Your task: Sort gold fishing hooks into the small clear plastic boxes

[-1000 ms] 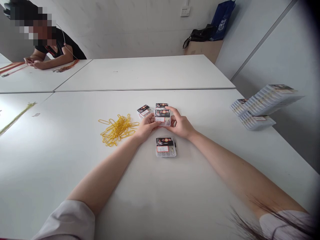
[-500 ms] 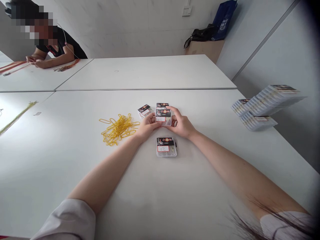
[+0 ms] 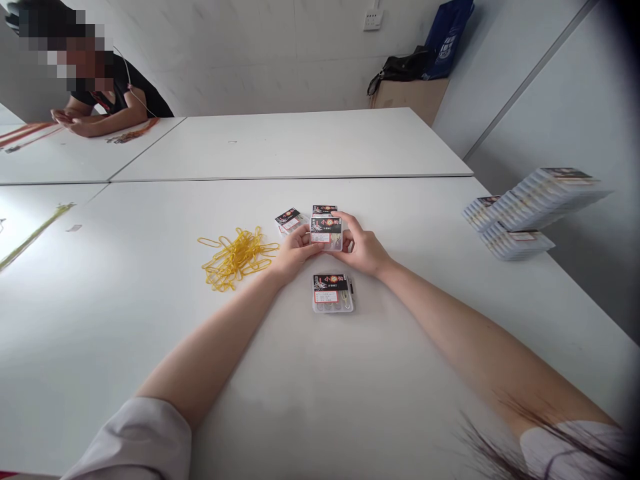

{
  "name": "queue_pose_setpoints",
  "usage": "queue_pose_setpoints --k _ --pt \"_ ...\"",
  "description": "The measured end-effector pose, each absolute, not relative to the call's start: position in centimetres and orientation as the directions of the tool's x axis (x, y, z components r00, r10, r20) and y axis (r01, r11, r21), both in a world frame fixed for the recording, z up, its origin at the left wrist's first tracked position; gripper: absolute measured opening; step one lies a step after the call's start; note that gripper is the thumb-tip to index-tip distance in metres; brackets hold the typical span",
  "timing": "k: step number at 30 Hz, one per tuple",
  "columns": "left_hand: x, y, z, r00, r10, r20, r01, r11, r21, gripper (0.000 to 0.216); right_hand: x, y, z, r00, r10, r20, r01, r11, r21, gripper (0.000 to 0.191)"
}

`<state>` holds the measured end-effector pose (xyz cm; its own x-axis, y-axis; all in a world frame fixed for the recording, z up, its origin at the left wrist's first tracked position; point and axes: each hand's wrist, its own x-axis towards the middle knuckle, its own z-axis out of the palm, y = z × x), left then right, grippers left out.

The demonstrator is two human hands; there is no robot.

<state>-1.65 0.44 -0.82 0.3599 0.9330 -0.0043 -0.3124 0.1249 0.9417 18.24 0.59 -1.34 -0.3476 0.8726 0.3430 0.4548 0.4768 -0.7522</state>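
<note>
Between my hands is a small clear plastic box [image 3: 327, 233] with a black printed label and a white sticker. My left hand [image 3: 296, 255] grips its left side, thumb along the lower edge. On the right side, my right hand [image 3: 367, 252] holds it too, index finger at the top corner and thumb below. Just behind lie a similar tilted box [image 3: 290, 220] and another labelled box [image 3: 325, 210], partly hidden by the held one. Nearer me, another labelled box [image 3: 333, 293] rests flat on the table. Left of my left hand is a loose pile of yellow loops [image 3: 237, 257].
Leaning stacks of similar boxes [image 3: 537, 207] stand at the table's right edge. Across the white table [image 3: 250, 373], a person [image 3: 110, 107] leans over orange strands [image 3: 133, 132]. A yellow-green strand [image 3: 37, 233] lies far left. Bags [image 3: 407, 65] sit on a carton [image 3: 410, 100] behind.
Hardly anything differs. Both hands keep the same hold on the box, and the whole view has shifted very slightly.
</note>
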Motion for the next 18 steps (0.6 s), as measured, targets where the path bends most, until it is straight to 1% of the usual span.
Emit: queue_pose_setpoints --k 18 --pt "-1.73 0.54 -1.04 0.369 0.929 -0.002 -0.308 0.124 0.943 0.044 18.21 0.64 -1.45 -0.340 0.877 0.339 0.465 0.470 -0.750 0.081"
